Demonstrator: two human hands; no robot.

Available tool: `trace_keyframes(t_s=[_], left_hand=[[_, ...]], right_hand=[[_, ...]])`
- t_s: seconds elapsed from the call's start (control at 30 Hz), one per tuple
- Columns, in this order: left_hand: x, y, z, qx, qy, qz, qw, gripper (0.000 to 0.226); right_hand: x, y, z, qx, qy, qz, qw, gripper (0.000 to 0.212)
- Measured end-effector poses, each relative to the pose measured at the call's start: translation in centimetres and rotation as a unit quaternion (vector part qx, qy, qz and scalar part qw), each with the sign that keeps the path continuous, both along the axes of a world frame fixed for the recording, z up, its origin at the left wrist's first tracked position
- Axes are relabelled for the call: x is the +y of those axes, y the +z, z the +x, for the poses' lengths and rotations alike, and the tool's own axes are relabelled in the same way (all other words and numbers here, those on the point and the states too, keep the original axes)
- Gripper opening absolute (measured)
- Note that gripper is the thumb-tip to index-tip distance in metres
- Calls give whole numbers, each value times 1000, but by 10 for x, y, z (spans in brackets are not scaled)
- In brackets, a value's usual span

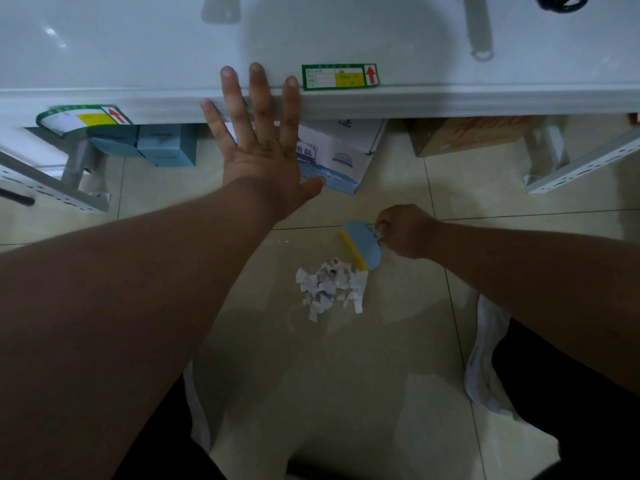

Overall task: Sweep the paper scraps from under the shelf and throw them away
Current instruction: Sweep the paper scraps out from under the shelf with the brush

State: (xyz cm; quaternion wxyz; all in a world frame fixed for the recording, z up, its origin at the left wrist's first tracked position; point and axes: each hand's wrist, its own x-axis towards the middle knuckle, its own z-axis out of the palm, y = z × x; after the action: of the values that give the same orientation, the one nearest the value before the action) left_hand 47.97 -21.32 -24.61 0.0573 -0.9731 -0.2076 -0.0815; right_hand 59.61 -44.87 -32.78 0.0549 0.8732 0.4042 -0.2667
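A small heap of torn white paper scraps (330, 287) lies on the beige floor tiles in front of the white shelf (450, 102). My right hand (405, 232) is closed around the handle of a little blue brush (362, 242) with yellow bristles, whose lower end touches the heap's right side. My left hand (259, 133) is spread flat, fingers apart, with the fingertips resting on the shelf's front edge. It holds nothing.
Under the shelf stand teal boxes (162, 145), a white and blue carton (336, 157) and a brown cardboard box (467, 135). Metal shelf feet (581, 164) reach out over the floor at both sides. My knees frame the bottom of the view.
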Motion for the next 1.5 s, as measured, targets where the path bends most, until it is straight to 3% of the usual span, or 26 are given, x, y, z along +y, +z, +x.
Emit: trace_keyframes(t_s=[0.37,0.77,1.07,1.27,1.5], left_hand=[[0,-1,1,-3,0,8,1000,136],[0,-1,0,-9,-2,8,1000,136],[0,0,1,-6,-1,4,1000,137],[-1,-1,1,-7,1,5,1000,137],[0,-2,0,-5,4,3,1000,138]], right_hand=[[-14,-5,3,-15,-52,-98,994,26],[0,-23,-33,25,65,-47,996,34],[-6,-6,-5,-50,-73,-34,995,25],[-13,0,-28,-76,29,-115,990,41],[5,-4,-61,1,45,-82,996,42]])
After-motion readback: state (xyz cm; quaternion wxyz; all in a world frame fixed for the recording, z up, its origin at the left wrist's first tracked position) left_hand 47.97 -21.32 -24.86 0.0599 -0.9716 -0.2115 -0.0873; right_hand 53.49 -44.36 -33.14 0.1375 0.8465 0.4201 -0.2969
